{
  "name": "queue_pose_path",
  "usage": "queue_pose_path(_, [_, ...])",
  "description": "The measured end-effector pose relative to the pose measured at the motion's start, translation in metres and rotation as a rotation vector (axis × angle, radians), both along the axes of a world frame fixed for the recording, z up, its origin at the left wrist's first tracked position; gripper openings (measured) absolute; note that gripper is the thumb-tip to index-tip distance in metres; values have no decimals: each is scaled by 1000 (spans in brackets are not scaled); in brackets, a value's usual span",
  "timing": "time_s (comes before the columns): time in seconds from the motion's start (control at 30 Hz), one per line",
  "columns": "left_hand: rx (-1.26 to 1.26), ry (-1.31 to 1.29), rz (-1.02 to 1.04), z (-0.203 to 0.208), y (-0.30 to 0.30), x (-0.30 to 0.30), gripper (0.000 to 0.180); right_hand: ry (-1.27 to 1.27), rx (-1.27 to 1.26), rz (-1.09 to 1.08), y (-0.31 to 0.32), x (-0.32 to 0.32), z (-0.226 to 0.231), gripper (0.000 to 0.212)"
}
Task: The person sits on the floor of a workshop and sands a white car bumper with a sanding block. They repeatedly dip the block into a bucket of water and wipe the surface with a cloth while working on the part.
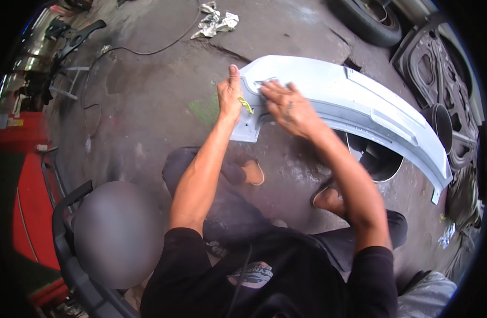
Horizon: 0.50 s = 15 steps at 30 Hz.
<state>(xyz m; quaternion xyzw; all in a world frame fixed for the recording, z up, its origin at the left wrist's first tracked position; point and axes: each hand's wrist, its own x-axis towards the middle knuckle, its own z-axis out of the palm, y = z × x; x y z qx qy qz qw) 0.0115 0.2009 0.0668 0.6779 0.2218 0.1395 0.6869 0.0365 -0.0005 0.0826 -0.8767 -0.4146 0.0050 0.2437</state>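
Note:
A long, curved car bumper cover (328,79) in pale grey lies in front of me, its left end close to my body. At that left end my left hand (230,98) is closed on the edge, thumb pointing up. A yellow-green strip (246,105) shows beside its fingers. My right hand (293,110) rests on the bumper cover just to the right, fingers stretched out and lying flat. By its fingertips is a small silvery patch; whether that is a loose piece or part of the panel, I cannot tell. The palm's underside is hidden.
A dark round bucket-like container (376,159) sits under the bumper cover. Beyond lie a tire (370,21), a bare door-like panel frame (439,90) and crumpled foil-like paper (216,22). A cable (143,53) crosses the floor. Red body parts (34,212) and a black bumper-like part (63,233) stand left.

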Motion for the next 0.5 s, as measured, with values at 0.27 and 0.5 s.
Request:
queue_pose_path(0.27, [-42,-18,19,2,-3,5,60,-63,225,85,-26,8,-29,50])
queue_pose_path(0.5, [-15,-120,-19,2,1,-3,44,68,-120,-195,23,80,-6,51])
